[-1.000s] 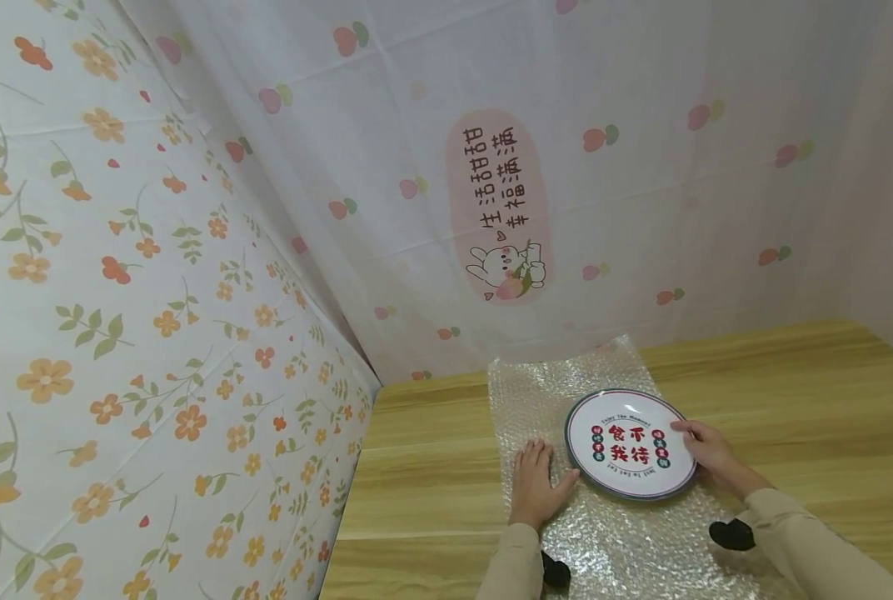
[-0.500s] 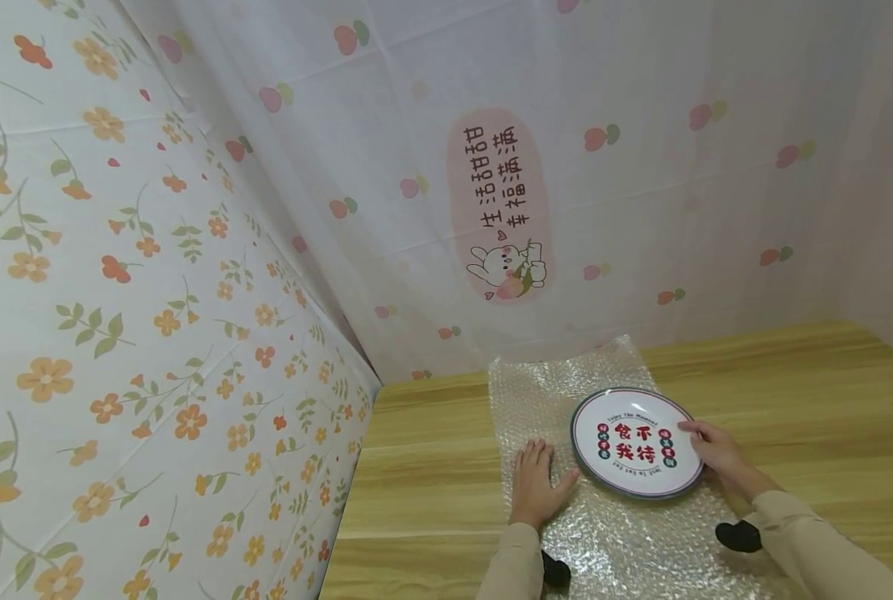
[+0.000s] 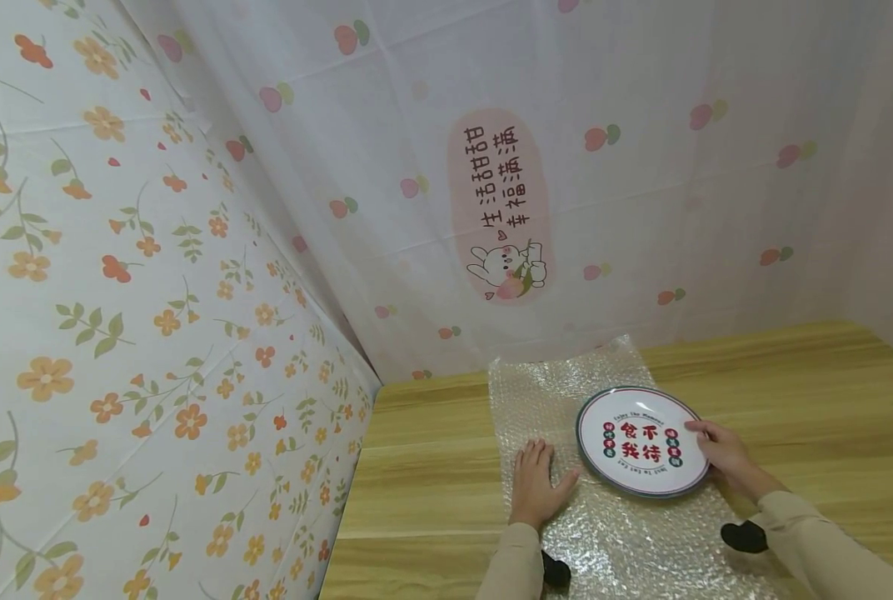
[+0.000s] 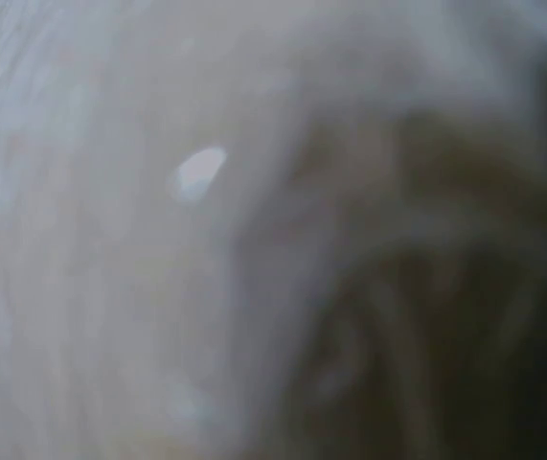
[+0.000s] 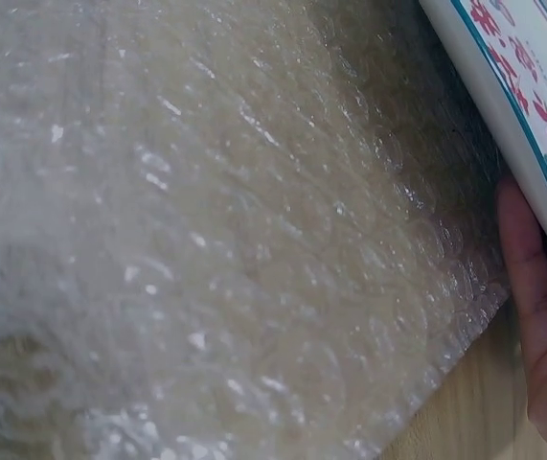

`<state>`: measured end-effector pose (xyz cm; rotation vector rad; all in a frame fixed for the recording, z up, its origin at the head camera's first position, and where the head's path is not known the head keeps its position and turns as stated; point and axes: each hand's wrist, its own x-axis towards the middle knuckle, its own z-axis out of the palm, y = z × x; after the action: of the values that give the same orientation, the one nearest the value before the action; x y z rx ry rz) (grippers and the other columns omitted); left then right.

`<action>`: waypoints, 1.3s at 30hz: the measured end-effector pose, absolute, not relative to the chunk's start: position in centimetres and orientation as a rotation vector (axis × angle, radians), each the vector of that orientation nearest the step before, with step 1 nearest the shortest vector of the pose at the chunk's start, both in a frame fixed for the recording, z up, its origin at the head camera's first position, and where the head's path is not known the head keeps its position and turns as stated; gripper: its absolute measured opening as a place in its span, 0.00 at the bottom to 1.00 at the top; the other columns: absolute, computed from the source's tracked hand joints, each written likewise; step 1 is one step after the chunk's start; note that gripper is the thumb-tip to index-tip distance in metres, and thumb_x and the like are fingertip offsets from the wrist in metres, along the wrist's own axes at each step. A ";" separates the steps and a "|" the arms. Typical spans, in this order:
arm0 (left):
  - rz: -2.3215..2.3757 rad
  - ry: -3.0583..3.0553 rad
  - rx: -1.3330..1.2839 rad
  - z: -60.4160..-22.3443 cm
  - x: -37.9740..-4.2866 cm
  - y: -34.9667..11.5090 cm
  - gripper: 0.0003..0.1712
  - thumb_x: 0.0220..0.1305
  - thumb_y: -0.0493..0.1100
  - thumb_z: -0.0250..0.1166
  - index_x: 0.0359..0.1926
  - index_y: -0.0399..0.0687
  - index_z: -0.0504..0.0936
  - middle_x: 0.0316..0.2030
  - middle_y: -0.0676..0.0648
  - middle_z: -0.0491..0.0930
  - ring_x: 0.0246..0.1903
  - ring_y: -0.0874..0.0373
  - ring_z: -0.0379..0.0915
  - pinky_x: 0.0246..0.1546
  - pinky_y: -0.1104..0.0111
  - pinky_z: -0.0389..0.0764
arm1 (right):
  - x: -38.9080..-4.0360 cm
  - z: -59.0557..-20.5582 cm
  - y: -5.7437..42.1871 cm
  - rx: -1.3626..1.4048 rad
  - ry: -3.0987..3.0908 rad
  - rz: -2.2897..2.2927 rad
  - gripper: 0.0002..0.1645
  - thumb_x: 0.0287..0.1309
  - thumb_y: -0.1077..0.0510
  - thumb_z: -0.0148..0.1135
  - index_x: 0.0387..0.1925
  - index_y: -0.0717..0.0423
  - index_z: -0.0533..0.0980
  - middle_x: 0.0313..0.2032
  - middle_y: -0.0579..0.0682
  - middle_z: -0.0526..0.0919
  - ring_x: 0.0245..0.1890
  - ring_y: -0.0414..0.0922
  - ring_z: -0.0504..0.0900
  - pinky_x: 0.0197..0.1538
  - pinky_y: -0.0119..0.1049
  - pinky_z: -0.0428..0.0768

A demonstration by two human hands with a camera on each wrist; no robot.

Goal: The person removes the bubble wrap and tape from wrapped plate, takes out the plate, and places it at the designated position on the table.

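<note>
A round white plate (image 3: 645, 442) with a dark rim and red characters is over the bubble wrap (image 3: 536, 400) in the head view. My right hand (image 3: 727, 458) grips its right edge, thumb on top. In the right wrist view, fingers (image 5: 527, 259) reach under the plate (image 5: 517, 125), above the bubble wrap (image 5: 225, 230). My left hand (image 3: 538, 487) lies with fingers extended on the wrap, to the left of the plate and apart from it. Blurred, the left wrist view shows mostly pale, shiny bubble wrap (image 4: 110, 268) close to the camera.
The wood-grain table (image 3: 424, 467) runs under the wrap and out to both sides. A patterned curtain (image 3: 604, 208) hangs behind it, and a floral cloth (image 3: 154, 333) covers the left side. Black wrist cameras (image 3: 744, 537) sit at both sleeves.
The plate has shifted slightly to the right along with my right hand. My left hand and the bubble wrap stay where they were.
</note>
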<state>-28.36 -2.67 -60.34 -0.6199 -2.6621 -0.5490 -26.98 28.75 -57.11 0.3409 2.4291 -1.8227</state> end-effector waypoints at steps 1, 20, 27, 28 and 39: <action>-0.548 -2.661 -0.623 -60.3 -28.4 -2.7 0.36 0.58 0.67 0.45 0.53 0.44 0.73 0.55 0.44 0.69 0.59 0.50 0.59 0.58 0.56 0.57 | -27.0 -57.2 28.8 0.343 2.429 -1.824 0.23 0.64 0.66 0.33 0.58 0.75 0.53 0.54 0.76 0.54 0.43 0.57 0.68 0.32 0.33 0.75; -0.436 -2.653 -0.624 -60.0 -28.4 -2.7 0.31 0.51 0.61 0.54 0.51 0.46 0.75 0.54 0.45 0.70 0.58 0.50 0.60 0.57 0.57 0.58 | -26.4 -57.0 29.5 0.286 2.428 -1.933 0.24 0.63 0.65 0.31 0.58 0.78 0.51 0.52 0.78 0.54 0.31 0.38 0.72 0.29 0.35 0.77; -0.428 -2.649 -0.636 -60.0 -28.4 -2.7 0.32 0.51 0.61 0.55 0.51 0.46 0.74 0.54 0.45 0.70 0.58 0.50 0.60 0.57 0.57 0.59 | -26.3 -56.8 30.2 0.334 2.434 -1.861 0.25 0.65 0.63 0.30 0.60 0.76 0.50 0.55 0.76 0.52 0.38 0.49 0.72 0.29 0.32 0.76; -0.424 -2.657 -0.635 -60.1 -28.4 -2.7 0.32 0.51 0.61 0.55 0.52 0.46 0.74 0.55 0.45 0.69 0.58 0.50 0.59 0.57 0.58 0.58 | -26.3 -56.8 30.4 0.331 2.434 -1.851 0.25 0.65 0.63 0.29 0.60 0.75 0.50 0.55 0.76 0.51 0.40 0.51 0.71 0.30 0.32 0.76; -0.437 -2.679 -0.631 -60.3 -28.4 -2.8 0.32 0.51 0.62 0.55 0.52 0.48 0.74 0.56 0.47 0.68 0.59 0.51 0.58 0.58 0.59 0.56 | -25.8 -56.5 31.9 0.312 2.463 -1.803 0.27 0.65 0.62 0.29 0.60 0.76 0.48 0.57 0.77 0.48 0.48 0.62 0.64 0.31 0.28 0.74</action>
<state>-28.37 -2.77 -60.34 -0.6313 -2.6795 -0.4371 -25.80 31.93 -56.48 0.3117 2.4629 -1.8034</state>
